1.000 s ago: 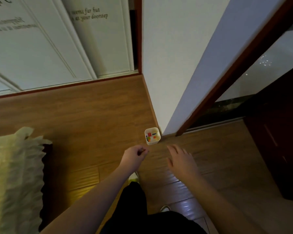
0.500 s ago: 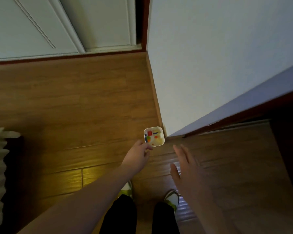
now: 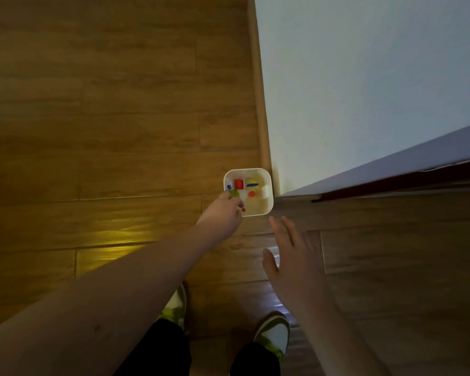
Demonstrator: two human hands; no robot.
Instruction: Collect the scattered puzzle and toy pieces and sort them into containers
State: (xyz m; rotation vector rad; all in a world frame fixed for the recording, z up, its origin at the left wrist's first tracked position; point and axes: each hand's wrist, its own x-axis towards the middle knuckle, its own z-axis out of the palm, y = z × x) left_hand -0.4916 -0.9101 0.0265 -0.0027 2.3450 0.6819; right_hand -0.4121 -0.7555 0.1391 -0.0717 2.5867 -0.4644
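Observation:
A small white square container (image 3: 266, 176) stands on the wooden floor at the wall's corner. Inside lie several coloured pieces, among them a red block (image 3: 238, 184), a yellow and blue piece (image 3: 253, 183) and an orange one (image 3: 251, 194). My left hand (image 3: 223, 213) reaches over the container's near left edge and pinches a small green piece (image 3: 234, 193) at its fingertips. My right hand (image 3: 291, 256) hovers to the right and nearer me, fingers straight and spread, holding nothing.
A white wall (image 3: 364, 77) with a wooden skirting board (image 3: 259, 104) runs along the right. A dark red door frame edge (image 3: 391, 180) lies right of the container. My two shoes (image 3: 273, 332) stand on the floor below.
The view has dropped and closed in on the container. My left hand has moved forward over the container's edge with the green piece showing at its fingertips. My right hand has stayed open beside it.

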